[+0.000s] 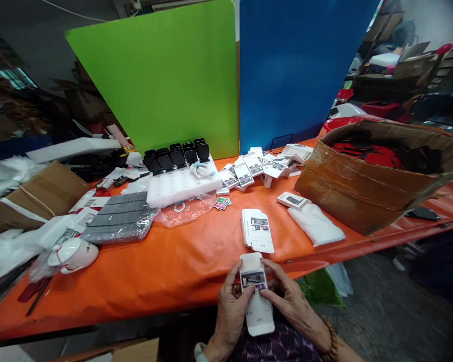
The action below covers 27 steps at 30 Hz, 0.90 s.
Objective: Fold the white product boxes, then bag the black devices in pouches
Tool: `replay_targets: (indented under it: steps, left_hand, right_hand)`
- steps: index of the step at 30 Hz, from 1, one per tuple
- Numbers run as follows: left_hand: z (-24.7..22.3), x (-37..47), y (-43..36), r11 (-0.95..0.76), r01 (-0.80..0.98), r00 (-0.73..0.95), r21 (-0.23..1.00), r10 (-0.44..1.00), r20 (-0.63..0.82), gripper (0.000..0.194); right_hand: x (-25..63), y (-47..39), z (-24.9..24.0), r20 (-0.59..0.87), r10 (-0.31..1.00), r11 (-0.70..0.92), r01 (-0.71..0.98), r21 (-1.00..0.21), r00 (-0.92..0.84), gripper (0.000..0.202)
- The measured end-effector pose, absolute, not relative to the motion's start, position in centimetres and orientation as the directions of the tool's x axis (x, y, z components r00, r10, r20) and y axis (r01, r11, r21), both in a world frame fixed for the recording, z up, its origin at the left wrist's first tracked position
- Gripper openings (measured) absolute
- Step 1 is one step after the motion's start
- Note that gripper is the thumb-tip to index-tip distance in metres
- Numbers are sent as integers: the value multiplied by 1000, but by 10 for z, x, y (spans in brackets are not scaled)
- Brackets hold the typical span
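Between my two hands is a flattened white carton (259, 314) with a printed picture on its face, held at the table's front edge above my lap. My left hand (230, 306) grips its left side, thumb on the print. From the right, my right hand (289, 296) pinches the other side, its thumb also on the face. Just beyond lies a stack of similar flat white cartons (257, 231) on the orange table cover (196, 256). A heap of printed white boxes (245, 173) is farther back.
At right stands a large cardboard box (335, 186) of red and black pieces, beside a white packet (317, 225). A white foam tray (183, 183) holds black parts. Left are a grey wrapped pack (119, 216) and a white cup (73, 255). Green (166, 75) and blue (294, 70) panels rise behind.
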<state>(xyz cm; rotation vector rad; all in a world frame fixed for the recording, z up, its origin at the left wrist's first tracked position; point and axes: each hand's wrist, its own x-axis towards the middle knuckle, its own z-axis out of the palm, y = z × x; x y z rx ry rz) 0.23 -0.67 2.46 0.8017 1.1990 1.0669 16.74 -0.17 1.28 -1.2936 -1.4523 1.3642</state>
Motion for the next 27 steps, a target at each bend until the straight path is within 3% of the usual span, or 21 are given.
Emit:
replay_targets:
  steps: [6,10,14,17,21,24,27]
  left_hand:
    - [7,-3,-20,387,-27,92,922,919,-383,31]
    - [10,1,-14,352,79,64,933,932,-357,22]
    - [13,6,-2,327,-2,12,945,945,-327,10]
    - [13,7,3,333,-137,18,933,943,-334,28]
    - [14,3,1,338,-76,86,938,940,-331,17]
    - [13,-1,-3,303,38,60,952,951,-305,13]
    - [8,-2,-7,296,36,48,955,954,-297,12]
  right_hand:
    - [167,-25,1,-215,954,-182,163,-970,-211,25]
    - [163,-27,0,-224,965,-198,178,-964,-137,32]
    - [159,-13,-10,-238,970,-239,-11,-971,-41,33]
    - [161,-2,-17,-274,955,-288,-149,-946,-111,43]
    - [169,0,-16,-192,960,-190,32,-981,-204,25]
    - [173,-6,-10,-36,972,4,168,-986,-233,24]
    - [173,-11,-8,-28,970,21,198,-980,-243,25]
